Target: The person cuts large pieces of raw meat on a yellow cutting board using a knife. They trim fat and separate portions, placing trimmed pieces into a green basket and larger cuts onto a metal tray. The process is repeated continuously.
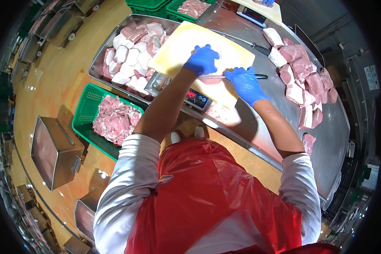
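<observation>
My left hand (202, 60), in a blue glove, rests palm down on a yellow cutting board (178, 46), fingers apart. Glare whitens the board beside it, so I cannot make out whether anything lies under the palm. My right hand (244, 86), gloved in blue too, is closed round a knife (262, 76). Its thin blade points left along the board's near edge, and the dark handle end sticks out to the right. A little pink meat (212, 81) shows just below the blade. Close to my left forearm stands a scale (197, 99) with a red lit display.
Left of the board, a metal tub (98, 59) holds meat chunks; below it a green crate (81, 111) holds trimmings. Meat pieces (302, 70) are heaped on the steel table (279, 114) at right. A sharpening steel (262, 49) lies behind the board. Another person's gloved hand (268, 2) shows at the top.
</observation>
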Available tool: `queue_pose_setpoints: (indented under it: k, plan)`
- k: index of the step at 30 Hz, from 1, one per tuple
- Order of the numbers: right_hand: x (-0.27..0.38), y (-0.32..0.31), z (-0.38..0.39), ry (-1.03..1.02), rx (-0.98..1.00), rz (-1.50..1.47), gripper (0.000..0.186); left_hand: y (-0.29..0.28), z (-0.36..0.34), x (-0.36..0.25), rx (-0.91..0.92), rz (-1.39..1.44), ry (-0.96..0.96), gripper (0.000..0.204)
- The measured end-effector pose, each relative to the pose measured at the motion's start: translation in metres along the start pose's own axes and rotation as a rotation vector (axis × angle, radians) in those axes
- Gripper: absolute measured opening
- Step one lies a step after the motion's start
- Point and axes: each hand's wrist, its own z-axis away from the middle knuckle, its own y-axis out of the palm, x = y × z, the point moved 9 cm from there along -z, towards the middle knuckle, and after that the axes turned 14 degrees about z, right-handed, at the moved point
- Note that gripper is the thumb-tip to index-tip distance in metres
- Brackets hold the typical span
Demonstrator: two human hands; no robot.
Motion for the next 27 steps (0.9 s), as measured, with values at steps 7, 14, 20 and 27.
queue_pose_setpoints:
  k: [7, 14, 20, 27]
  plan:
    - [-0.044, 0.046, 0.031, -0.060, 0.025, 0.039, 0.021, 0.001, 0.003, 0.002, 0.065, 0.017, 0.012, 0.049]
    - [-0.148, 0.070, 0.098, 0.049, 0.101, 0.016, 0.011, -0.009, 0.053, -0.016, -0.570, 0.221, 0.379, 0.028]
    - [-0.125, 0.057, 0.102, 0.320, -0.090, -0.276, 0.022, 0.041, 0.097, -0.061, -0.419, -0.198, 0.259, 0.027]
    - [-0.052, 0.032, 0.069, 0.459, -0.052, -0.372, 0.024, 0.037, 0.119, 0.010, -0.581, -0.240, 0.329, 0.023]
